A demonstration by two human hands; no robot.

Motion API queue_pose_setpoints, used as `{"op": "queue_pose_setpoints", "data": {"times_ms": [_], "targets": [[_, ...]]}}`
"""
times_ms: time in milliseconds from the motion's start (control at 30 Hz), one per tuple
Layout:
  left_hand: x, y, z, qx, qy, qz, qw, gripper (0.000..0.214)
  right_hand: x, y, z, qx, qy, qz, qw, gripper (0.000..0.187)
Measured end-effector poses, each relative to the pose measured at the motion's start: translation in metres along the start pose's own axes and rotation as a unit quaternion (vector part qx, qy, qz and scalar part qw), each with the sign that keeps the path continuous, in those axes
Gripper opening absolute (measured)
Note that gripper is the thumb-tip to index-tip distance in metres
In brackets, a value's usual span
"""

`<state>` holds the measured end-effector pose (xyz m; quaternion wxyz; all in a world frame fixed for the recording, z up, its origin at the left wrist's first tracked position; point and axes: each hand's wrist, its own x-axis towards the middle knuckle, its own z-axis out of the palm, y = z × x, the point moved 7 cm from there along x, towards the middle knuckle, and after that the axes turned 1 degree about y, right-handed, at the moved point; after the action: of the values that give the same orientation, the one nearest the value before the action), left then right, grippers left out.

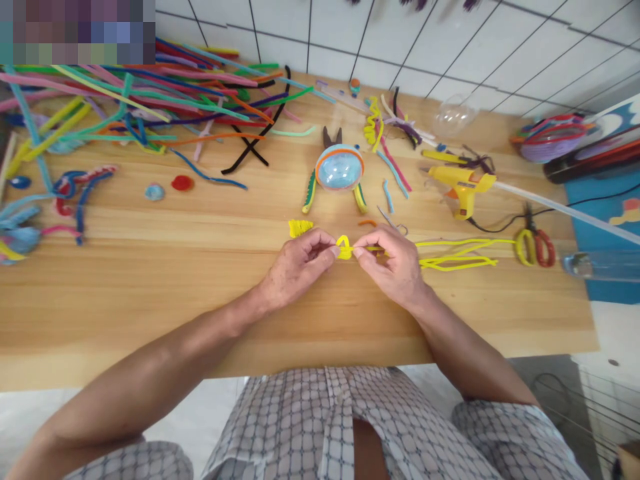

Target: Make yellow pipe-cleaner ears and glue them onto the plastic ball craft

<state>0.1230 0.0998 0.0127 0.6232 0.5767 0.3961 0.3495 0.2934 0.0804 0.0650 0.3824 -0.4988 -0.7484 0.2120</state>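
Note:
My left hand [299,261] and my right hand [393,261] meet over the middle of the wooden table [150,293]. Both pinch a yellow pipe cleaner [344,247] that is coiled into a small loop between the fingertips. Its free length trails off to the right across the table, past more yellow pipe cleaners [457,257]. A small folded yellow piece [300,228] lies just beyond my left hand. Farther back sits a clear blue ball with an orange rim and pipe-cleaner legs [339,168].
A big heap of coloured pipe cleaners [140,100] covers the back left. A yellow glue gun [460,187] and scissors with yellow and red handles [535,245] lie at the right. A clear plastic half-shell [454,115] and a basket of coils [550,137] stand at the back right.

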Motion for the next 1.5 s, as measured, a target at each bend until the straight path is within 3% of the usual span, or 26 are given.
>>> {"op": "queue_pose_setpoints", "data": {"times_ms": [300,733,1133,1500], "targets": [[-0.001,0.004,0.001,0.044,0.006,0.023,0.999,0.023,-0.001,0.001,0.004,0.0,-0.041,0.022,0.999,0.005],[-0.003,0.004,0.003,0.06,-0.01,0.03,0.998,0.023,0.0,0.005,0.009,0.019,-0.061,0.049,0.997,0.011],[-0.004,0.004,0.005,0.07,-0.028,0.032,0.997,0.021,-0.003,-0.007,0.008,-0.023,-0.027,-0.023,0.999,0.013],[-0.004,0.004,0.007,0.059,-0.021,0.029,0.998,0.018,-0.004,-0.007,0.008,-0.031,-0.022,-0.027,0.999,0.014]]}}
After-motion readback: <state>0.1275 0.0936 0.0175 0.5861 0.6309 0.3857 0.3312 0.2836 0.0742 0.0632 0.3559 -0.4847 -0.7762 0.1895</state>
